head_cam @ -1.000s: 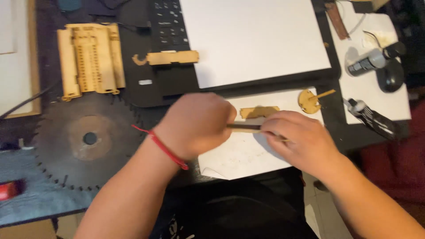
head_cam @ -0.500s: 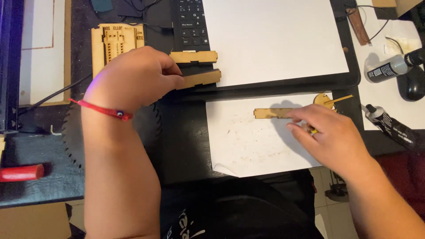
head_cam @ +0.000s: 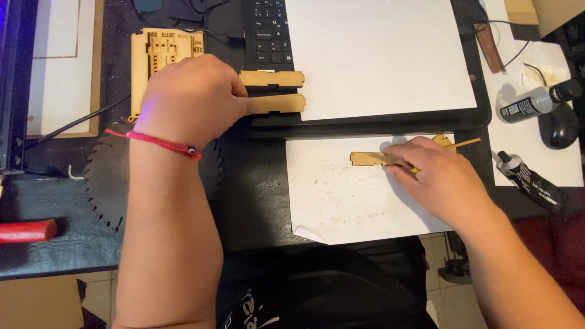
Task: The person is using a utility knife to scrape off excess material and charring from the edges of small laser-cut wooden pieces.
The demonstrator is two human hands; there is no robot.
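Observation:
My left hand (head_cam: 189, 97), with a red string bracelet on the wrist, grips the near end of a flat notched wooden strip (head_cam: 277, 104). A second similar strip (head_cam: 272, 78) lies just above it on the laptop's edge. My right hand (head_cam: 436, 173) rests on a small white paper sheet (head_cam: 341, 195), fingers pressing down on another flat wooden piece (head_cam: 372, 159). A round wooden part with a thin stick (head_cam: 454, 143) peeks out beyond the knuckles.
A large white sheet (head_cam: 378, 55) covers the laptop (head_cam: 268, 36). A laser-cut wooden panel (head_cam: 161, 52) lies at upper left, a circular saw blade (head_cam: 109, 183) under my left forearm. Glue bottles (head_cam: 536, 100) (head_cam: 530, 180) and a mouse (head_cam: 563, 125) sit at right; a red handle (head_cam: 27, 230) at left.
My left hand left the small paper, reached up to the laptop's edge and took hold of the wooden strip. My right hand stayed on the piece on the paper.

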